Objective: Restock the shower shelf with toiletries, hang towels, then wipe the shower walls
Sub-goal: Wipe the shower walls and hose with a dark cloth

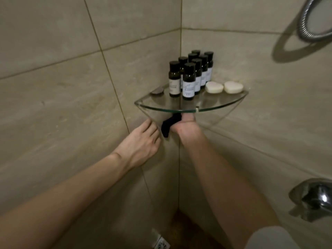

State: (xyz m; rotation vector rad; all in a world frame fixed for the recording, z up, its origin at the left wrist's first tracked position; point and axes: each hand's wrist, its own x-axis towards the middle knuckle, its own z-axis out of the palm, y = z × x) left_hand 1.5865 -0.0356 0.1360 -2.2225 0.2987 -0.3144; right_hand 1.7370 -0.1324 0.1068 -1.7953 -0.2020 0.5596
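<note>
left grip (142,139): bare | right grip (186,127): bare | forearms (75,184): bare | sleeve (269,238): pale, short, right arm

Dark brown bottles (189,81), white soaps (224,87), navy cloth (168,125), beige tiles (53,108)

Btl labels (188,89) unreadable; hose (305,20) cut off top-rt.

You will find the glass corner shelf (161,107) at centre frame, set into the corner where the two tiled walls meet, with its curved front edge facing you. A tight cluster of dark bottles (189,81), black-capped and pale-labelled, stands upright at its rear centre. Two white soap bars (214,87) lie side by side just right of the bottles. A round metal fitting (157,91) sits at the shelf's left edge.
</note>
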